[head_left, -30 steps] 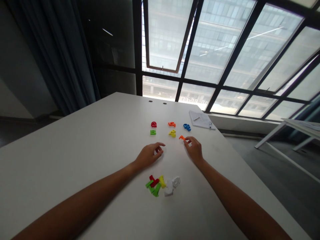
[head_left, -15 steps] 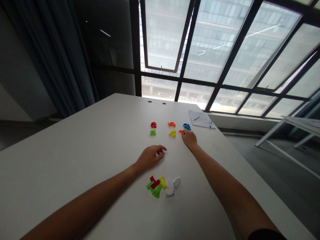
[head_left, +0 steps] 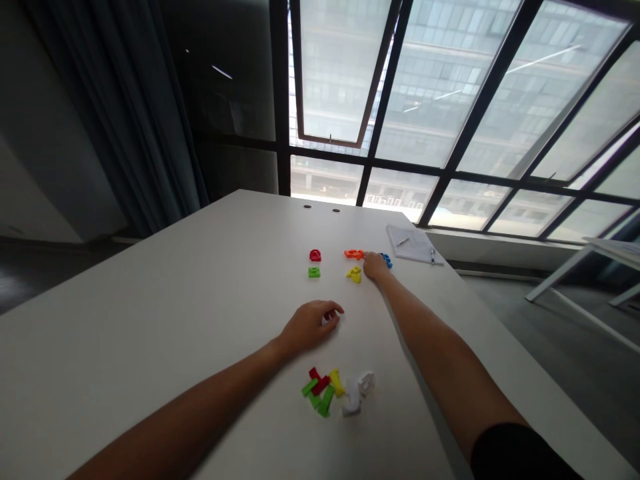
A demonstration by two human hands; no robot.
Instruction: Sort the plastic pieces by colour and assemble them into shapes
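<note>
From my screen I've got a long white table (head_left: 150, 313) running out toward a wall of glass, and the action is at the far group of pieces. The right hand (head_left: 375, 265) is stretched out there, fingers curled downward, tips right at the end of an orange plastic piece (head_left: 353, 254), with a blue plastic piece (head_left: 386, 261) half hidden behind the hand. I can't tell from here whether those fingers have hold of anything. The left hand (head_left: 310, 327) rests mid-table, loosely curled, and I can't tell whether the pale spot under its fingers is a piece.

A yellow plastic piece (head_left: 354, 275) sits just below the orange one, with a red plastic piece (head_left: 315, 255) and a green plastic piece (head_left: 314, 272) off to the left. Nearer me, a tight heap of red, green, yellow and white pieces (head_left: 336, 393) lies below the left hand.

Up by the far edge there's a notepad (head_left: 414, 244) with a pen (head_left: 433, 257). Beyond it, black-framed windows (head_left: 400, 100) look onto a building, a dark curtain (head_left: 115, 100) hangs left, and a white side table (head_left: 610, 248) stands right on grey floor (head_left: 525, 320).
</note>
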